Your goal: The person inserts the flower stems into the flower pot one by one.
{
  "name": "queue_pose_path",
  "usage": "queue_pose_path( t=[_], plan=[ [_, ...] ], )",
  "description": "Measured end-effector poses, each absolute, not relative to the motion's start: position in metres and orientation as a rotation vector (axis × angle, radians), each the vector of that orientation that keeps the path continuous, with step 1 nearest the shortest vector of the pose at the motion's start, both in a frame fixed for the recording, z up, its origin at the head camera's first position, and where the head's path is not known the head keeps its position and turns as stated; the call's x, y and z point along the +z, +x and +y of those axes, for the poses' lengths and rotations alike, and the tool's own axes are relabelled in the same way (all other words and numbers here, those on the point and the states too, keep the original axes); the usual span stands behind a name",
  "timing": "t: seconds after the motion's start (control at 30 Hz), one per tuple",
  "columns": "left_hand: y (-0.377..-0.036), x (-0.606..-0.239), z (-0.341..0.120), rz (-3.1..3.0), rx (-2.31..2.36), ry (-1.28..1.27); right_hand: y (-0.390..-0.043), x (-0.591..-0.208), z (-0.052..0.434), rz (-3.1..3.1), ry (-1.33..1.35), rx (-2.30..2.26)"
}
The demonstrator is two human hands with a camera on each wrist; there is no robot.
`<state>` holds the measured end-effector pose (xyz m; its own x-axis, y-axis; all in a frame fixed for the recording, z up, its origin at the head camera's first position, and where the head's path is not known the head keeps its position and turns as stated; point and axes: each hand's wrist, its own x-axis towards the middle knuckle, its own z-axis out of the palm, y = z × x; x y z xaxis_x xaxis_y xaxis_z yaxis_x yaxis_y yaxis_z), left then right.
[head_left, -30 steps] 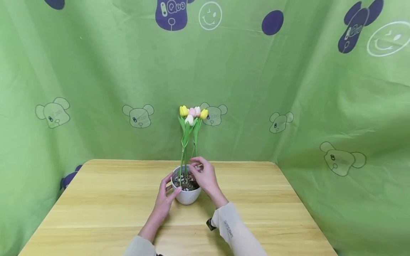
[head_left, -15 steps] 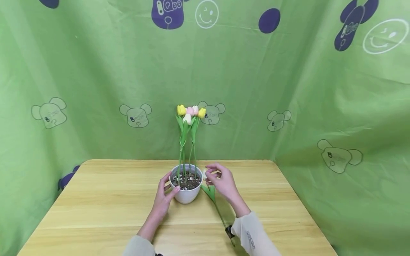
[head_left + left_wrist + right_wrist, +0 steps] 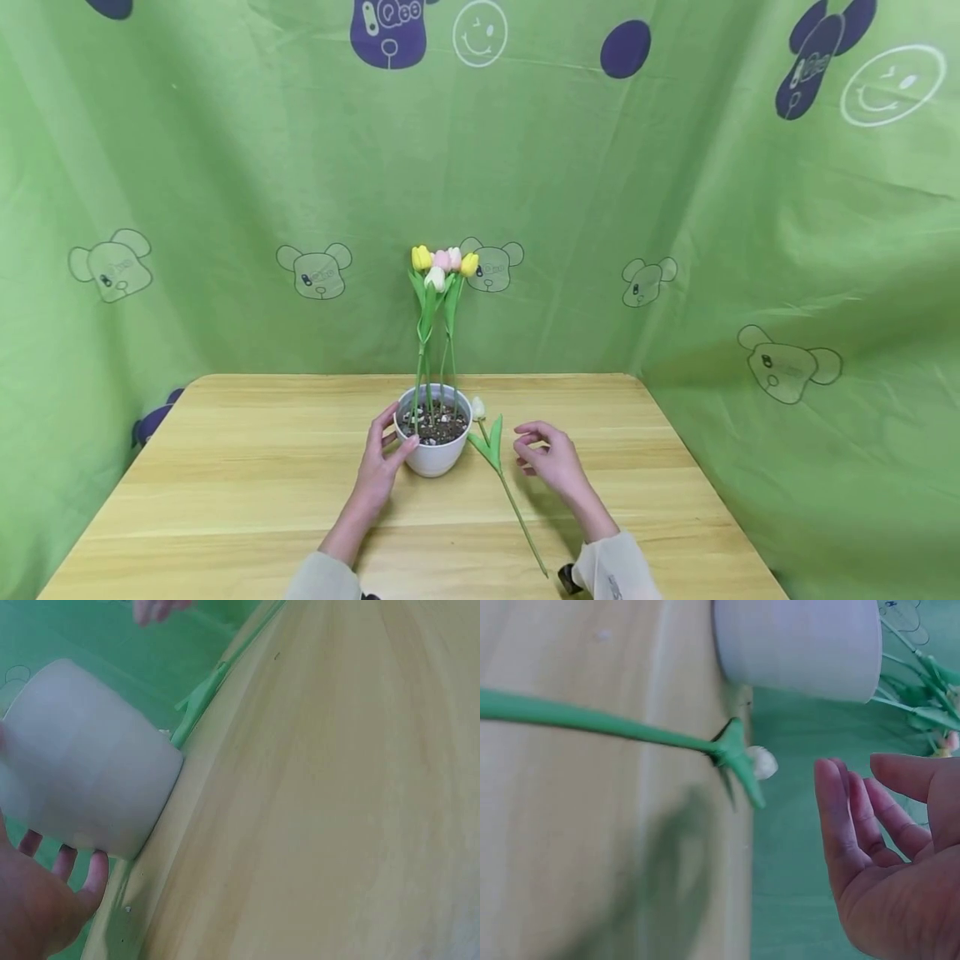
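Observation:
A white flower pot (image 3: 432, 460) filled with dark soil stands upright on the table. My left hand (image 3: 377, 458) grips its left side, thumb at the front rim; in the left wrist view the fingers (image 3: 94, 881) curve against the pot's wall (image 3: 90, 757). Artificial tulips (image 3: 438, 262) in yellow, pink and white rise from the soil on thin green stems. Right of the pot lies a loose white tulip (image 3: 495, 454), its head beside the rim. Beyond it, my right hand (image 3: 557, 462) hovers with relaxed, bent fingers, holding nothing; the right wrist view shows a gap between thumb and fingers.
The light wooden table (image 3: 247, 475) ends at a green patterned curtain (image 3: 570, 208) behind and on both sides. A dark wrist device (image 3: 570, 579) sits at the right sleeve (image 3: 618, 567).
My right hand has let go of a stem at the pot and moved right and toward me. The loose tulip, earlier hidden, is fully uncovered. My left hand stays on the pot.

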<state>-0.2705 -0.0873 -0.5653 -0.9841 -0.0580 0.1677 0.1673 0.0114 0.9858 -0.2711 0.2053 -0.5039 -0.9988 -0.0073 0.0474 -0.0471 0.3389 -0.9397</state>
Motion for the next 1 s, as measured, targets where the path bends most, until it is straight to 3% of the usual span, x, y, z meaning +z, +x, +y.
queue_pose_path(
  t=[0.4,1.0],
  plan=[
    [-0.27,-0.565,-0.088,-2.108,-2.109,-0.117,-0.264,-0.539,0.214,-2.68,-0.007,1.879],
    [-0.27,-0.564,-0.088,-2.121,-2.104,-0.114,-0.261,-0.548,0.204,-2.763,-0.028,1.907]
  ],
)
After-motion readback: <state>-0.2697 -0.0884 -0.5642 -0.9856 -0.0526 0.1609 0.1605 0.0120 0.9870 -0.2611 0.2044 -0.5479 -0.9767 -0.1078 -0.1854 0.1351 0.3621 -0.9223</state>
